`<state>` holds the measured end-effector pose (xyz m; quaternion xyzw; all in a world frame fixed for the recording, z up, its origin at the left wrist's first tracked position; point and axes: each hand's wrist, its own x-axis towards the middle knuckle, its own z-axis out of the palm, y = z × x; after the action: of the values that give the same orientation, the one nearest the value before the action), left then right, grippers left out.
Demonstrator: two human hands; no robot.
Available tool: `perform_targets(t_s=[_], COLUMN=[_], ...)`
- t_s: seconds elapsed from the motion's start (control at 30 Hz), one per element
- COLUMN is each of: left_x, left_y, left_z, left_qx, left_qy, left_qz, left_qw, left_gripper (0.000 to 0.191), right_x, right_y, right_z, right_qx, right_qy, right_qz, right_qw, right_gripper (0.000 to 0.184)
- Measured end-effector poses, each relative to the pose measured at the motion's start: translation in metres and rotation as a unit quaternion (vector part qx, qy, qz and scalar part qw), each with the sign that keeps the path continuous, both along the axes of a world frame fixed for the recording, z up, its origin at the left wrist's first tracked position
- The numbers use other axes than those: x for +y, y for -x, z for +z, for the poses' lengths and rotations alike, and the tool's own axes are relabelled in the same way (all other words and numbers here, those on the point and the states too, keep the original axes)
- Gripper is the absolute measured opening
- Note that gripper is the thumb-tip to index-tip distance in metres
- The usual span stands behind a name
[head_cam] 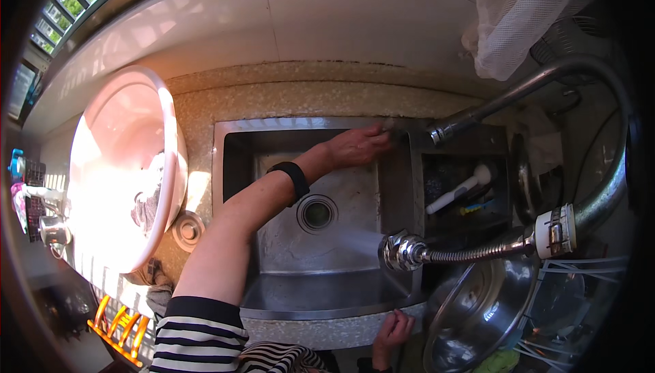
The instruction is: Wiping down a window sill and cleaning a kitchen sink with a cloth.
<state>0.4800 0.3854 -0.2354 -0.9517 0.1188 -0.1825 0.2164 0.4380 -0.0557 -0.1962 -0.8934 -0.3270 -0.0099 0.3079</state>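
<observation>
A stainless steel sink basin (337,209) lies before me, with a round drain (317,214) in its floor. My left hand (361,145) reaches across it to the far right corner, fingers bent around or against something greyish that is too blurred to name. Water sprays leftward from a chrome faucet head (401,251) on a flexible hose, over the basin below my left hand. At the counter's front edge, my right hand (394,329) is curled near the sink rim; no object shows in it.
A pink plastic tub (174,142) holding dark cloth stands left, beside a round lid (188,230). Right of the basin, a side compartment holds a white-handled brush (460,188). A curved metal pipe (609,168) arches over the right side, above a steel bowl (476,311). A white mesh bag (517,25) hangs above.
</observation>
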Motion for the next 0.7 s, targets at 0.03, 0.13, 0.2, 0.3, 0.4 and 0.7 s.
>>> perform_targets(t_s=[0.03,0.13,0.2,0.3,0.4,0.7], left_x=[0.001,0.009,0.01,0.008,-0.004,-0.012], left_y=[0.009,0.04,0.058,0.088,0.124,0.16], left_z=[-0.006,-0.014,-0.02,-0.052,-0.092,-0.081], left_qx=[-0.001,0.104,0.125,0.097,0.097,0.02], left_qy=[0.003,-0.078,-0.115,-0.099,0.019,0.406], left_qz=[-0.001,0.03,0.048,0.086,0.161,0.511], left_qw=[1.0,0.991,0.984,0.987,0.982,0.757], left_gripper=[0.02,0.02,0.025,0.031,0.033,0.022], right_x=[-0.003,-0.007,-0.004,-0.008,-0.016,-0.018], right_y=[-0.001,0.0,0.001,0.001,-0.002,-0.007], right_z=[0.001,0.001,0.004,0.004,-0.002,-0.009], right_qx=[-0.005,0.014,0.022,0.025,0.02,0.021], right_qy=[0.008,0.015,0.017,0.024,0.017,-0.019], right_qz=[0.005,-0.004,-0.007,-0.008,0.008,0.021], right_qw=[1.0,1.0,1.0,0.999,1.0,0.999], right_gripper=[0.01,0.01,0.01,0.01,0.011,0.012])
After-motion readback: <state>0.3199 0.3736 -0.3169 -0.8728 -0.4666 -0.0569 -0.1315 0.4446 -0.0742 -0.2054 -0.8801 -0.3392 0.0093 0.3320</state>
